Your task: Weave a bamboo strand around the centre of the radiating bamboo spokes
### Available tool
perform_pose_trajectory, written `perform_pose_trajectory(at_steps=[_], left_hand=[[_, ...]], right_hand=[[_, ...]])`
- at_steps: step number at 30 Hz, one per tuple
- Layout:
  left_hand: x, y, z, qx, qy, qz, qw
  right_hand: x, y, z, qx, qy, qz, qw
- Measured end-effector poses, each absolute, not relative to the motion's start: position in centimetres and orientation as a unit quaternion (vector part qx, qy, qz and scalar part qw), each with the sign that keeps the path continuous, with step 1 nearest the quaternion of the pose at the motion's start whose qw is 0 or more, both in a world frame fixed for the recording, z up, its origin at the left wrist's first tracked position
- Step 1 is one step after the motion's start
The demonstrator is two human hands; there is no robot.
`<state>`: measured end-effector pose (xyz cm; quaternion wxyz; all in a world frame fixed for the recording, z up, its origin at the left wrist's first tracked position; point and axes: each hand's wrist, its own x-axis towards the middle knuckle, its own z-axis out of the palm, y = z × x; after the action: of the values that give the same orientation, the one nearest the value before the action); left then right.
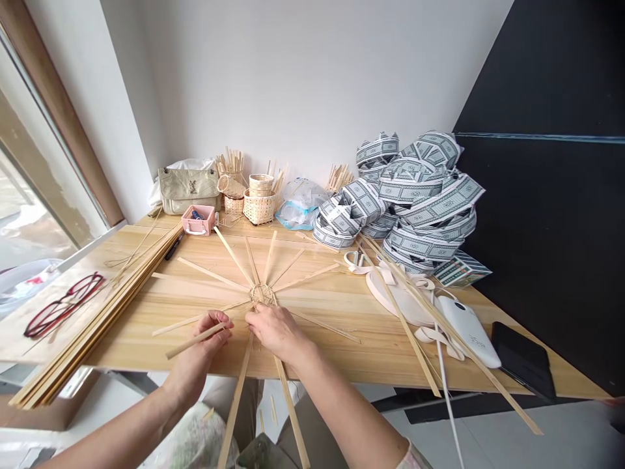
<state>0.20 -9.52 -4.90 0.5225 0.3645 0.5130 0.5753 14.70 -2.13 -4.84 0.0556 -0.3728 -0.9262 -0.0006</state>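
A star of flat bamboo strips [229, 254] lies on the wooden table [336, 306], its spokes meeting at a small woven hub [262, 293]. My left hand [202, 348] is closed around one spoke strip [188, 343] at the near left. My right hand [276, 329] rests just below the hub with its fingers pinched on the strips there. Two long spokes [290, 407] hang past the table's near edge toward my lap.
A bundle of long bamboo strips [92, 326] lies along the left, beside red glasses [61, 305]. At the back stand a beige handbag [189, 187], a pink box [199, 219], small woven baskets [258, 205] and stacked patterned rolls [415, 202]. A white device [469, 329] and black phone [522, 358] lie right.
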Motion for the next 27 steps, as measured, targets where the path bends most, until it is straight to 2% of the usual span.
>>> perform_pose_trajectory(at_steps=[6,12,23,27], left_hand=[[-0.3,-9.1,-5.3,0.416,0.508,0.566,0.498],[-2.9,-6.9,-3.7,0.538,0.514,0.465,0.479],[-4.9,-4.6,-1.6,0.557,0.486,0.394,0.546],[-5.6,-2.4,-2.1,0.567,0.496,0.405,0.519]], right_hand=[[14.7,-2.3,-4.8,-0.381,-0.922,0.018,0.062],[15.0,-2.8,-5.0,-0.402,-0.91,0.037,0.097],[15.7,-1.7,-6.3,-0.368,-0.908,0.105,0.17],[15.8,-1.5,-6.2,-0.36,-0.909,0.118,0.173]])
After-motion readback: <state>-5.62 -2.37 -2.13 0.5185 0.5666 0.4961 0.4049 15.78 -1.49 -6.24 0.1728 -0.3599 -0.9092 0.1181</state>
